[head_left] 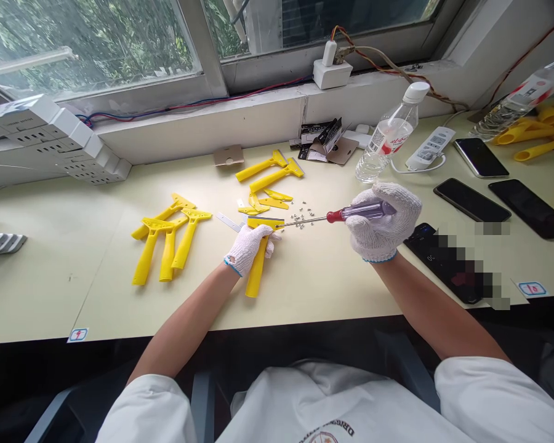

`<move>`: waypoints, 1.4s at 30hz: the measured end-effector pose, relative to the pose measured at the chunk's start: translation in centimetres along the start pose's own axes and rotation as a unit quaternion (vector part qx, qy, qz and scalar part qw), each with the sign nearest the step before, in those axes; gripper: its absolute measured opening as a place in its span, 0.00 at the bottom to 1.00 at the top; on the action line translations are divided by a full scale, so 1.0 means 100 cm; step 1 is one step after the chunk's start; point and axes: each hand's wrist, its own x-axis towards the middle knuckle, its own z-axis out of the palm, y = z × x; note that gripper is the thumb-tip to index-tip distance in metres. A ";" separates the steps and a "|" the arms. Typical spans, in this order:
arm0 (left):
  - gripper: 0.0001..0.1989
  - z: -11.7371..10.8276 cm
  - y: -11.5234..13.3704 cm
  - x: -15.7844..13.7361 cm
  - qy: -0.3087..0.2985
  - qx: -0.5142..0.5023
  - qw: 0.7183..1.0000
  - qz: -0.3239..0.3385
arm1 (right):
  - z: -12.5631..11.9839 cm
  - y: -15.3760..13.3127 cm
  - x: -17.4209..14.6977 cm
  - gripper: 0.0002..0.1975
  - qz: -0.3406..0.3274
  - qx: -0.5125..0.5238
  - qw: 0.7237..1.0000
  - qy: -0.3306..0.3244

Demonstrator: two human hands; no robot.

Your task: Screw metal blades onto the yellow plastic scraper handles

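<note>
My left hand (249, 246), in a white knit glove, is closed around the upper part of a yellow scraper (257, 271), whose handle points toward me. My gloved right hand (384, 223) grips a screwdriver (362, 211) with a clear purple handle and a red collar. Its thin shaft runs left, and the tip meets or nearly meets the scraper's head. Small screws (302, 216) lie scattered just behind the shaft. Past my left hand are flat yellow plastic pieces (275, 202) and a thin metal blade strip (228, 221).
Several yellow scrapers (166, 246) lie at left, and two more scrapers (277, 175) behind. A water bottle (390, 138) stands behind my right hand. Phones (471, 200) and a power strip (430, 147) occupy the right side. White boxes (50, 138) are stacked at the back left.
</note>
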 end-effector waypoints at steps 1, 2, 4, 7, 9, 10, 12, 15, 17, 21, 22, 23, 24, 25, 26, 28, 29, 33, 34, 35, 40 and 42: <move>0.14 0.000 0.000 0.000 0.000 -0.002 1.000 -0.001 | 0.000 -0.001 0.001 0.29 0.005 0.007 1.000 -0.001; 0.14 0.000 -0.001 0.000 0.001 -0.003 1.000 -0.001 | 0.001 -0.003 0.002 0.29 0.019 0.018 1.000 -0.005; 0.14 -0.001 -0.002 0.001 0.002 -0.002 1.000 0.001 | 0.001 -0.007 0.005 0.30 0.050 0.048 0.997 -0.019; 0.14 -0.001 -0.003 0.002 0.002 0.000 1.000 0.005 | 0.002 -0.012 0.007 0.30 0.058 0.074 0.995 -0.036; 0.14 -0.001 -0.003 0.002 0.002 0.001 1.000 0.002 | 0.003 -0.012 0.008 0.29 0.044 0.060 0.997 -0.019; 0.14 -0.002 -0.003 0.002 0.002 0.001 1.000 0.001 | 0.003 -0.012 0.008 0.28 0.037 0.047 0.998 -0.004; 0.14 -0.002 -0.004 0.003 -0.001 0.001 1.000 0.002 | 0.005 -0.010 0.007 0.26 0.028 0.026 0.999 0.016; 0.14 -0.003 -0.005 0.004 -0.006 -0.002 1.000 0.007 | 0.008 -0.008 0.008 0.26 0.027 0.011 0.999 0.022; 0.15 -0.003 -0.006 0.004 -0.008 -0.005 1.000 0.010 | 0.008 -0.006 0.010 0.27 0.013 0.019 0.999 0.027; 0.15 -0.003 -0.006 0.004 -0.010 -0.008 1.000 0.007 | 0.006 -0.005 0.011 0.29 -0.007 0.039 0.999 0.029; 0.15 -0.003 -0.006 0.004 -0.008 -0.009 1.000 0.005 | 0.005 -0.006 0.011 0.29 0.004 0.044 0.999 0.022; 0.15 -0.003 -0.006 0.004 -0.006 -0.008 1.000 0.005 | 0.004 -0.007 0.012 0.29 0.017 0.052 0.998 0.010; 0.14 -0.002 -0.005 0.004 -0.003 -0.008 1.000 0.006 | 0.003 -0.008 0.013 0.29 0.025 0.063 0.998 -0.004; 0.14 -0.002 -0.005 0.004 -0.001 -0.008 1.000 0.007 | 0.002 -0.010 0.013 0.30 0.028 0.072 0.997 -0.020; 0.14 -0.002 -0.005 0.003 0.000 -0.007 1.000 0.007 | 0.001 -0.012 0.014 0.30 0.028 0.077 0.996 -0.032; 0.14 -0.002 -0.005 0.003 0.000 -0.006 1.000 0.008 | 0.000 -0.013 0.015 0.31 0.025 0.080 0.996 -0.044; 0.14 -0.002 -0.005 0.003 0.000 -0.006 1.000 0.007 | 0.001 -0.013 0.015 0.31 0.019 0.079 0.996 -0.043; 0.15 -0.003 -0.005 0.003 -0.003 -0.007 1.000 0.005 | 0.004 -0.008 0.012 0.34 -0.013 0.071 0.997 -0.021; 0.15 -0.003 -0.005 0.003 -0.002 -0.007 1.000 0.004 | 0.005 -0.006 0.011 0.34 -0.016 0.061 0.998 -0.013; 0.15 -0.002 -0.005 0.003 -0.001 -0.006 1.000 0.002 | 0.005 -0.005 0.010 0.34 -0.016 0.051 0.999 -0.009; 0.12 0.000 -0.002 0.002 0.003 0.003 1.000 -0.001 | 0.005 -0.009 0.011 0.35 -0.016 0.083 0.996 -0.027; 0.12 0.001 -0.001 0.002 0.003 0.004 1.000 0.001 | 0.003 -0.012 0.012 0.36 0.002 0.107 0.993 -0.042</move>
